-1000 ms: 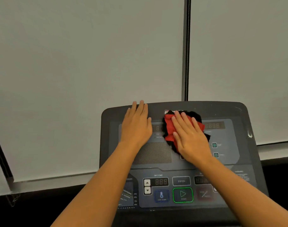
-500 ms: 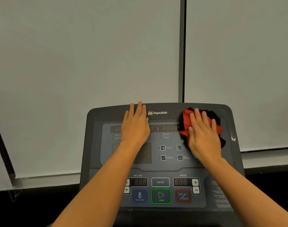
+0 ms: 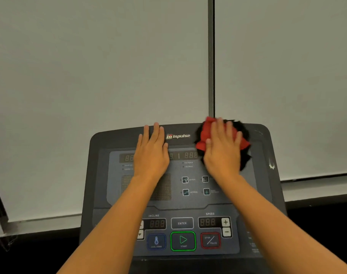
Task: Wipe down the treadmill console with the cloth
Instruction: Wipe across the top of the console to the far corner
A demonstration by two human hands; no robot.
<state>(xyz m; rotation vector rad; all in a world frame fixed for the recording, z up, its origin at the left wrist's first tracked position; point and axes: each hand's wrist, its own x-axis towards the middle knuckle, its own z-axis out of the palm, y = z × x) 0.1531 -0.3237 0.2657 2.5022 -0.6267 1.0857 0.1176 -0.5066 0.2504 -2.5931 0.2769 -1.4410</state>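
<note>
The dark grey treadmill console (image 3: 101,175) fills the lower middle of the view, with a brand logo at its top and buttons along its lower part. My right hand (image 3: 223,149) lies flat on a red and black cloth (image 3: 205,133), pressing it against the console's upper right area near the top edge. My left hand (image 3: 152,151) rests flat, fingers together, on the upper left of the display panel. It holds nothing. Both forearms hide parts of the panel.
Pale window blinds (image 3: 99,66) hang right behind the console, split by a dark vertical frame (image 3: 211,56). A light sill (image 3: 317,188) runs behind at console height. Start (image 3: 183,241) and stop (image 3: 210,240) buttons sit near the lower edge.
My right hand has slid the cloth from the console's middle to the right, then up toward the top edge. My left hand has stayed flat on the upper left.
</note>
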